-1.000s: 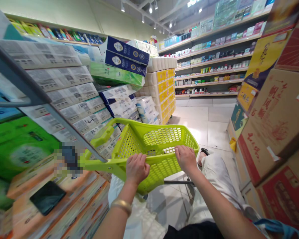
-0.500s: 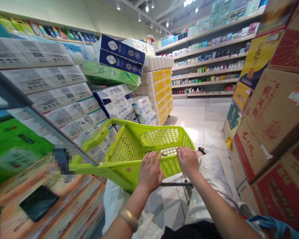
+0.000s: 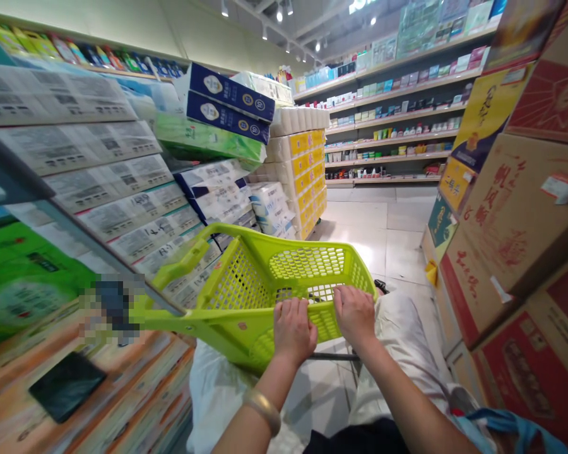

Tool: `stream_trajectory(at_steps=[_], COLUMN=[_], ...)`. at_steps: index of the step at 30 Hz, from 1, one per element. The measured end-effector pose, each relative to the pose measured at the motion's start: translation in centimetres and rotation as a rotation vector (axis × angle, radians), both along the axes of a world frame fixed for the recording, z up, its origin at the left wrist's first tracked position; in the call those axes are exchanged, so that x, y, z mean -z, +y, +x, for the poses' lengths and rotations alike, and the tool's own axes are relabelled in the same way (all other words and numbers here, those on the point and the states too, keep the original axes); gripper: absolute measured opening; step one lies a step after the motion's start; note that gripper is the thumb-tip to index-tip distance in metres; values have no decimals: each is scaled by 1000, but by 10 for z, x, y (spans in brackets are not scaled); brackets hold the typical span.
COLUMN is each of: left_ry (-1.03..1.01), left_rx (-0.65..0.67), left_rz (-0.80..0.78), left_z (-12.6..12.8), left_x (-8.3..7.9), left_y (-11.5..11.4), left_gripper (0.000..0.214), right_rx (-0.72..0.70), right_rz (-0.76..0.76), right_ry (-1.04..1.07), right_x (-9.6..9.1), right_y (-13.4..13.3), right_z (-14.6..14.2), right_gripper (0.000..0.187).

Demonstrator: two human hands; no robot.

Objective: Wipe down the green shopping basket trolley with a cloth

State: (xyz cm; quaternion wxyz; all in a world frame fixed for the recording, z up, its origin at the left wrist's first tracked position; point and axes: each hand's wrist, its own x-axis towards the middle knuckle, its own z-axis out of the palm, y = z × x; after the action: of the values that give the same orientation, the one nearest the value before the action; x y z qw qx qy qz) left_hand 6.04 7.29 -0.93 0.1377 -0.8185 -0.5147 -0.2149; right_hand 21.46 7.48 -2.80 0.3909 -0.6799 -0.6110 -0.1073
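A lime-green plastic shopping cart (image 3: 265,252) with perforated basket walls stands sideways in front of me. My left hand (image 3: 294,331) is closed over the cart's near rim, fingers bent over the edge; a gold-coloured bangle (image 3: 264,411) circles that wrist. Just right of it, near the basket's right corner, my right hand (image 3: 356,316) also wraps over the same rim. The fingertips of both hands are partly hidden behind the rim. A grey metal bar (image 3: 118,252) runs from the cart's left end up to a dark handle at the left edge.
Stacked white paper packs (image 3: 71,148) and blue tissue boxes (image 3: 230,104) line the left side. Cardboard cartons (image 3: 515,208) are piled at the right. A dark tablet-like device (image 3: 67,386) lies on orange boxes. Tiled floor (image 3: 366,221) leads to stocked shelves (image 3: 397,110).
My left hand has shifted slightly right and down along the rim, and its fingers are now more closed around it. The right hand and the cart have barely moved.
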Motion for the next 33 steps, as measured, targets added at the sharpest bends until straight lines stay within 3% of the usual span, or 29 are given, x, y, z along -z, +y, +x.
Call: stream_trajectory(at_steps=[4,6,8,13,16,19,23,25,28,33], left_ry=[-15,-17,-19,-22,-31,-28,-11,-2,13,26], left_rx=[25,46,60,62,52,49,39,37,35,10], left_rz=[28,31,32,51,60,63,65,58,33,21], left_z=[-2,-6,-9,-10,-8,-7,-9,-11,-14,-13], left_x=[3,4,6,10,11,12,10,9,7,8], left_y=[-1,-1,0,2,2,3,5,6,8,8], left_gripper=[24,23,27,34,34,33,17,12,20,31], right_rx=[-168,-204,-208,-88,-25,-6,-138,-177,-179,-83], right_rz=[-11,-5,3,47,30,5,2,3,9,40], right_ry=[-46,-60,-73,-47,-26,-12,-29,-37,-57,-45], right_x=[-11,-12,-9,6,9,4,-5,-8,-5,6], right_y=[-2,-4,-6,-13,-14,-11,-5,-3,-4,-10], right_z=[-40,-45,-35,20,31,7,-42,-53,-41,10], right_gripper=[23,23,25,32,33,29,21,20,21,27])
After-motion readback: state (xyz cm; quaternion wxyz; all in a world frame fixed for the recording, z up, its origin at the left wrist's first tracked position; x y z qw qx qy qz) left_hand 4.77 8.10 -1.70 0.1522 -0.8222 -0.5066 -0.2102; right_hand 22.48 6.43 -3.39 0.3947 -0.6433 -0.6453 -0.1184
